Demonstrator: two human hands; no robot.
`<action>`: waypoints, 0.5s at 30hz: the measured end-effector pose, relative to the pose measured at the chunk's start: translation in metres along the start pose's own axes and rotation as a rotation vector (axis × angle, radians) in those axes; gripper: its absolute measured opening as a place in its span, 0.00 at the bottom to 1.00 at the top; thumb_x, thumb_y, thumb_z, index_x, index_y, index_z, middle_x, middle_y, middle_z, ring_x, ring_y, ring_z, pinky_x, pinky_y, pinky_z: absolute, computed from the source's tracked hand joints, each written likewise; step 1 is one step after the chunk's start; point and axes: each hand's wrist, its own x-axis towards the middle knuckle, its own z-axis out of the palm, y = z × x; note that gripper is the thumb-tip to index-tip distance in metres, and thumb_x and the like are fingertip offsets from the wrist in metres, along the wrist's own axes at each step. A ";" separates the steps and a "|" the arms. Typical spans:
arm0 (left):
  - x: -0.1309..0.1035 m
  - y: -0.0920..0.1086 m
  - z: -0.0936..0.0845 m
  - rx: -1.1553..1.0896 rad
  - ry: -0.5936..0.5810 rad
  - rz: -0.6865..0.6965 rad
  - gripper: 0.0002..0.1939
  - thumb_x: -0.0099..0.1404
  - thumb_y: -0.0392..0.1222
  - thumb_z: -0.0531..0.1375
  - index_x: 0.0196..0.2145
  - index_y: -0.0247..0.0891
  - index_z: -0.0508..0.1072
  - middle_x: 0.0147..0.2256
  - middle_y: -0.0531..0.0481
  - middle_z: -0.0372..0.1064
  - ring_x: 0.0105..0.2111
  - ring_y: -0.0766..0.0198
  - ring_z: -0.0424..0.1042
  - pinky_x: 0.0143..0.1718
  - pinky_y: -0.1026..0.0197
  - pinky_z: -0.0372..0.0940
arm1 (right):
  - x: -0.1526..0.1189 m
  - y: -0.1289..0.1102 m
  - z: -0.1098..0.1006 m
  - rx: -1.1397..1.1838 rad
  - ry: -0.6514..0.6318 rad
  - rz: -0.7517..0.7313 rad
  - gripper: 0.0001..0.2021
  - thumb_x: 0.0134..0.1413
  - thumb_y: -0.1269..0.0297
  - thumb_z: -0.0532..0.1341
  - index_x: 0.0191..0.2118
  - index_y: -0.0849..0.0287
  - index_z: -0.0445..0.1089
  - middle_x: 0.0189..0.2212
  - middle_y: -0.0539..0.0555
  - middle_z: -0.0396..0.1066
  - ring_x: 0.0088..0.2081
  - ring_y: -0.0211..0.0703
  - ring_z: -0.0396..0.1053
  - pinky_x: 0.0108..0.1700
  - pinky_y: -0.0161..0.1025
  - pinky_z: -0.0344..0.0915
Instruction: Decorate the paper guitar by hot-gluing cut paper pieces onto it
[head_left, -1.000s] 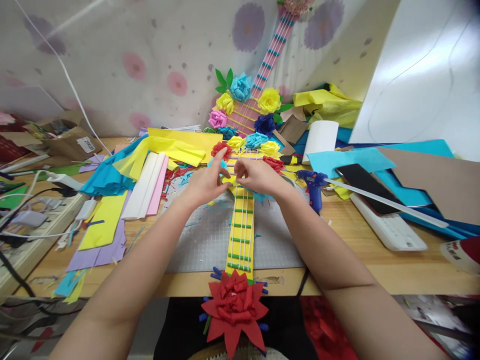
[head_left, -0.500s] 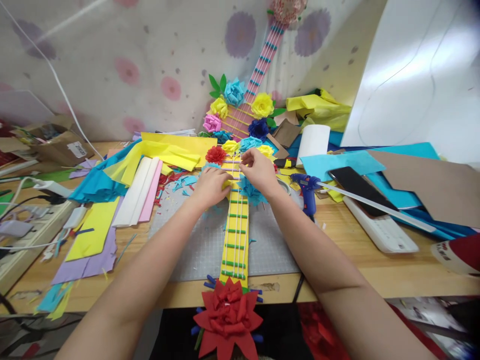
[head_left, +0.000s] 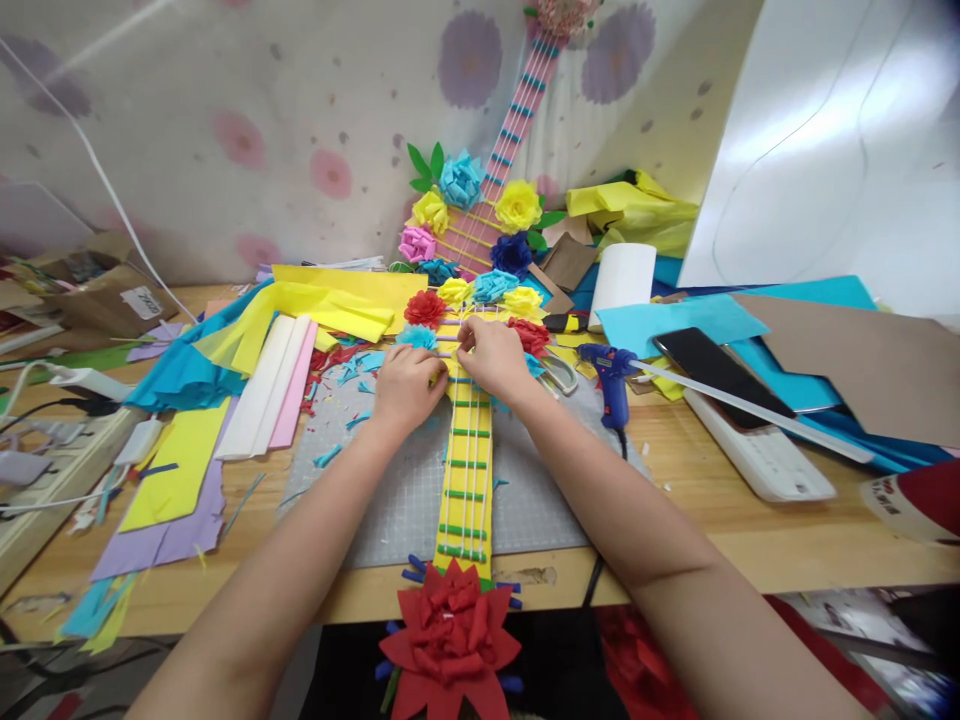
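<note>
A yellow paper guitar point(head_left: 456, 468) with green frets and white strings lies lengthwise before me, partly over the table's front edge. Its head carries a large red paper flower point(head_left: 450, 640); smaller red, yellow and blue paper flowers ring its body. My left hand point(head_left: 409, 388) is curled against the left edge of the guitar where neck meets body, fingers closed on it. Over the strings at the body, my right hand point(head_left: 493, 355) is closed in a pinch. Whatever lies between those fingertips is too small to make out. A blue flower is partly covered by the right hand.
A blue glue gun point(head_left: 613, 380) with a long glue stick stands right of the grey cutting mat point(head_left: 375, 520). Beyond it lie a black phone point(head_left: 720, 378) and a white device point(head_left: 757, 450). Coloured paper point(head_left: 176, 465) covers the left side. A pink paper guitar point(head_left: 517, 125) leans at the back.
My right hand has moved slightly left and down along the strings, uncovering a red flower at the right. My left hand has shifted a little down and its fingers have curled more. The view has shifted slightly.
</note>
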 end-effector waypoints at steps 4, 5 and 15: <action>-0.005 -0.001 0.004 0.012 0.059 0.011 0.09 0.61 0.40 0.55 0.30 0.39 0.75 0.33 0.47 0.74 0.36 0.58 0.70 0.47 0.53 0.59 | -0.001 -0.002 0.005 -0.051 0.005 -0.004 0.07 0.49 0.71 0.56 0.36 0.57 0.68 0.35 0.54 0.75 0.42 0.49 0.67 0.43 0.44 0.56; -0.006 -0.001 0.005 0.013 0.070 0.011 0.08 0.61 0.40 0.56 0.30 0.40 0.75 0.33 0.48 0.74 0.36 0.58 0.70 0.48 0.53 0.60 | -0.001 -0.002 0.006 -0.055 0.004 -0.005 0.07 0.49 0.70 0.57 0.36 0.57 0.68 0.35 0.54 0.75 0.42 0.49 0.67 0.43 0.44 0.55; -0.012 0.001 0.011 -0.018 0.129 -0.032 0.07 0.61 0.39 0.56 0.30 0.41 0.75 0.34 0.49 0.75 0.37 0.59 0.71 0.51 0.52 0.59 | 0.002 -0.002 0.003 0.107 -0.032 0.035 0.05 0.45 0.72 0.58 0.31 0.57 0.65 0.32 0.49 0.74 0.36 0.42 0.70 0.39 0.38 0.57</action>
